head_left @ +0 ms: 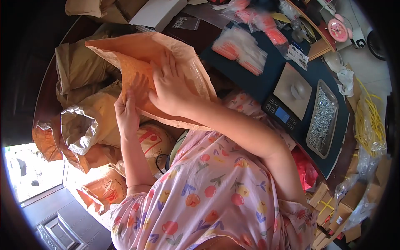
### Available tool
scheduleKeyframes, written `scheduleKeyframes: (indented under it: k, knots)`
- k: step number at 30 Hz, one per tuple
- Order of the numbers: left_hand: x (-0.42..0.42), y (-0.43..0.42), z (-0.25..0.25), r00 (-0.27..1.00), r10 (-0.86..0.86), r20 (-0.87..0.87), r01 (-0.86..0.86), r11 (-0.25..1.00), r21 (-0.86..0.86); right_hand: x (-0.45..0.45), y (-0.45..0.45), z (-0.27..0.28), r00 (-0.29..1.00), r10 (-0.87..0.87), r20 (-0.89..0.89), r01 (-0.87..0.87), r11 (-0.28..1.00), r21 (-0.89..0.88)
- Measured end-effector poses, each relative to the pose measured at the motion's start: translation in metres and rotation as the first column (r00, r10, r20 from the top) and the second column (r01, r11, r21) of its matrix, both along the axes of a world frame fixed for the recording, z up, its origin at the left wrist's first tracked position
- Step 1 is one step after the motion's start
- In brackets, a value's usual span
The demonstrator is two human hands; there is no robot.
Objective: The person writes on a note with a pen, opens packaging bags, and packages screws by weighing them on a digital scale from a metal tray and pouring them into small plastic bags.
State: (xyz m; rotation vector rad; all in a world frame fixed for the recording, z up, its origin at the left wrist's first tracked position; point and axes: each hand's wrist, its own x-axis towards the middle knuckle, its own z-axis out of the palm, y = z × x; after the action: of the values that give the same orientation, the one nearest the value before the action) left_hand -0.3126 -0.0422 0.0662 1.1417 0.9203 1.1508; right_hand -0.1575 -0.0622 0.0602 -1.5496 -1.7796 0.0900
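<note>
A large brown paper bag (196, 75) is held up in front of my chest with its mouth wide apart. My left hand (128, 107) grips the near edge of the bag, its fingers partly in shadow. Across the bag's mouth reaches my right hand (168, 85), laid against the paper inside with its fingers stretched out and nothing visible in them. The bottom of the bag is hidden from me.
More brown paper bags (83, 62) crowd the left side, one with a silvery lining (79, 129). On the dark mat to the right are a digital scale (287, 91), a metal tray of small shiny pieces (323, 118) and clear plastic bags (246, 50). Cardboard boxes (350, 200) stand lower right.
</note>
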Motion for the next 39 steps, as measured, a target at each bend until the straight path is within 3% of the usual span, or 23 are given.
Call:
scheduleKeyframes:
  k: [2,4,6,8,10,12,14,15,18,19,20,22,23,24,25,26,27,30,31,35,38,39]
  knots:
    - [-0.004,0.003,-0.001,0.997,0.067,-0.038,-0.067,0.998,-0.008,0.02,-0.004,0.02,0.973,0.025,0.229,-0.018,0.999,-0.034]
    - [-0.013,0.013,-0.005,0.991,0.121,-0.056,-0.12,0.992,0.034,0.038,0.003,0.027,0.935,-0.035,0.352,-0.021,0.988,0.155]
    - [-0.01,0.017,0.0,0.99,0.098,0.1,-0.099,0.995,-0.002,0.053,0.008,0.046,0.861,-0.206,0.464,0.032,0.935,0.354]
    - [0.001,0.012,0.016,0.979,0.071,0.189,-0.067,0.997,-0.029,0.066,0.018,0.055,0.903,-0.292,0.316,0.194,0.932,0.308]
    - [-0.004,0.016,0.012,0.957,-0.118,0.266,0.125,0.992,-0.01,0.078,0.031,0.054,0.959,-0.238,0.156,0.229,0.971,0.068]
    - [-0.007,0.021,0.002,0.929,-0.228,0.29,0.241,0.97,-0.01,0.091,0.041,0.052,0.996,-0.067,0.064,0.068,0.998,-0.007]
    - [-0.007,0.026,-0.008,0.927,-0.259,0.271,0.281,0.959,-0.044,0.093,0.051,0.052,0.969,0.058,-0.239,-0.09,0.988,-0.123]
    - [-0.004,0.028,-0.008,0.928,-0.221,0.3,0.262,0.959,-0.103,0.093,0.053,0.052,0.915,0.103,-0.39,-0.179,0.97,-0.164]
    - [0.001,0.028,0.007,0.929,0.05,0.366,0.037,0.973,-0.227,0.094,0.055,0.031,0.768,0.051,-0.639,-0.199,0.967,-0.162]
    - [-0.01,0.037,-0.002,0.931,0.046,0.362,0.027,0.981,-0.194,0.096,0.052,0.027,0.69,-0.032,-0.723,-0.243,0.931,-0.273]
    - [-0.016,0.04,-0.008,0.896,0.055,0.44,0.03,0.982,-0.185,0.096,0.054,0.017,0.654,-0.026,-0.756,-0.232,0.944,-0.233]
    - [-0.031,0.053,-0.02,0.925,0.153,0.347,-0.102,0.982,-0.162,0.097,0.062,-0.01,0.577,-0.01,-0.817,-0.2,0.968,-0.153]
    - [-0.039,0.059,-0.018,0.917,0.245,0.313,-0.179,0.958,-0.226,0.101,0.065,-0.022,0.498,-0.029,-0.867,-0.193,0.971,-0.143]
    - [-0.049,0.065,-0.015,0.902,0.334,0.275,-0.254,0.924,-0.286,0.106,0.061,-0.019,0.34,-0.093,-0.936,-0.222,0.959,-0.175]
    - [-0.08,0.085,-0.033,0.916,0.288,0.279,-0.227,0.946,-0.233,0.111,0.054,-0.012,0.173,-0.16,-0.972,-0.255,0.946,-0.201]
    - [-0.106,0.101,-0.036,0.899,0.149,0.411,-0.103,0.986,-0.133,0.119,0.047,-0.008,0.004,-0.23,-0.973,-0.292,0.931,-0.221]
    - [-0.125,0.114,-0.036,0.9,0.158,0.406,-0.093,0.98,-0.174,0.133,0.043,-0.013,0.033,-0.299,-0.954,-0.406,0.868,-0.286]
    - [-0.141,0.141,-0.036,0.919,0.202,0.338,-0.104,0.953,-0.285,0.126,0.023,-0.019,-0.099,-0.395,-0.913,-0.495,0.815,-0.299]
    - [-0.141,0.149,-0.038,0.928,0.219,0.302,-0.116,0.939,-0.324,0.123,0.018,-0.02,-0.032,-0.429,-0.903,-0.49,0.794,-0.36]
    - [-0.14,0.166,-0.056,0.963,0.159,0.22,-0.092,0.954,-0.287,0.116,0.004,-0.031,-0.149,-0.342,-0.928,-0.419,0.872,-0.254]
    - [-0.126,0.156,-0.061,0.989,0.136,0.055,-0.125,0.977,-0.173,0.116,-0.009,-0.035,0.271,-0.157,-0.95,-0.436,0.86,-0.266]
    - [-0.119,0.153,-0.062,0.996,0.091,0.0,-0.09,0.987,-0.135,0.11,-0.011,-0.035,0.386,0.001,-0.923,-0.439,0.879,-0.183]
